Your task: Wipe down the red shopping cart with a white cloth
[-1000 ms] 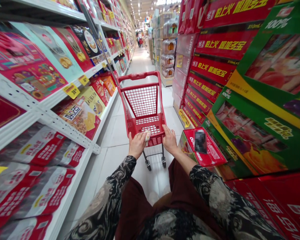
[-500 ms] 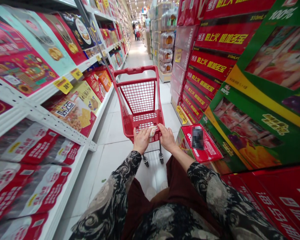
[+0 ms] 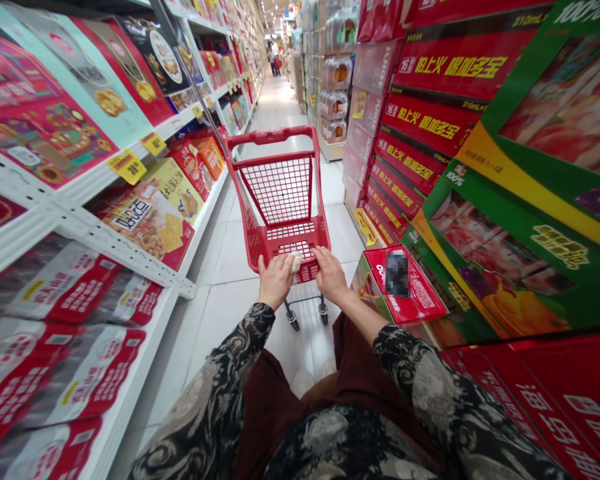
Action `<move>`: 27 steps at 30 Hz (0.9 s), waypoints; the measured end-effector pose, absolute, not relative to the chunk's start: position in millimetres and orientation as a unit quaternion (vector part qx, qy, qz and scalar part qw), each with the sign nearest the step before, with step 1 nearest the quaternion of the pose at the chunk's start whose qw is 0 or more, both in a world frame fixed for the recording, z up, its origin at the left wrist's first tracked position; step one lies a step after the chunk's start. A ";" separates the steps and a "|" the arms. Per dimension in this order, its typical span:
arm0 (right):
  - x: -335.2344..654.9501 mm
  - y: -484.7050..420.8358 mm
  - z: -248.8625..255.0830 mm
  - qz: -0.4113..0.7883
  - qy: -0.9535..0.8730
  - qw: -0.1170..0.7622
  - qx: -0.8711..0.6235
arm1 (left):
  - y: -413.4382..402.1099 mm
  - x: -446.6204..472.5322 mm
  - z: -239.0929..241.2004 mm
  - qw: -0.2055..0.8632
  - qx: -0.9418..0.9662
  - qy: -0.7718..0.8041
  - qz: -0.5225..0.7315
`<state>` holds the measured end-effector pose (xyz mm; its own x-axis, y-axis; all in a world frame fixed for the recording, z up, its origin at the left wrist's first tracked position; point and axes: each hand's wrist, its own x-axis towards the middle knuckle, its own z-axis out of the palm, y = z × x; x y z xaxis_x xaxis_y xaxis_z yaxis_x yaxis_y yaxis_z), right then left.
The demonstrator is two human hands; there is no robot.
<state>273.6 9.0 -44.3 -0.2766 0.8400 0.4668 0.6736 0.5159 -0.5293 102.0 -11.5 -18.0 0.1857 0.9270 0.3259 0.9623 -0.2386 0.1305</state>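
A red plastic shopping cart [image 3: 286,190] with mesh sides stands in front of me, its wheels on the floor tiles. On its near edge rests my left hand [image 3: 275,280], fingers curled over the rim. A small crumpled whitish thing [image 3: 297,263] sticks out at that hand's fingertips; it looks like a tissue, though most of it is hidden. My right hand [image 3: 332,275] grips the same edge a little to the right, fingers bent over it. The mesh floor of the cart shows no goods on it.
White shelves [image 3: 180,283] with boxed snacks and plastic-wrapped packs run along the left. Stacked red drink cartons [image 3: 425,120] and green juice boxes [image 3: 510,260] line the right. A red-topped box [image 3: 423,303] juts out near my right arm. People [image 3: 275,59] stand far down the aisle.
My left hand has shifted slightly left along the cart's edge, and the whitish thing has moved with it. The right hand and the cart look nearly unchanged.
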 end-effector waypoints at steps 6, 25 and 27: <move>269.7 4.9 -36.8 0.110 -0.799 0.296 -0.513 | -6.6 118.9 -15.9 0.052 -0.785 -0.593 -0.171; 248.8 -3.9 -27.3 0.101 -0.824 0.258 -0.493 | -9.8 86.3 -25.3 0.092 -0.786 -0.585 -0.179; 253.7 -3.4 -27.9 0.097 -0.828 0.252 -0.490 | -11.3 74.2 -24.6 0.093 -0.792 -0.579 -0.171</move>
<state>253.7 -3.4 -27.9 -0.3917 0.8616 0.3228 0.7636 0.5001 -0.4084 74.2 -11.3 -24.6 0.2714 0.8849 0.3785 0.9487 -0.3124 0.0499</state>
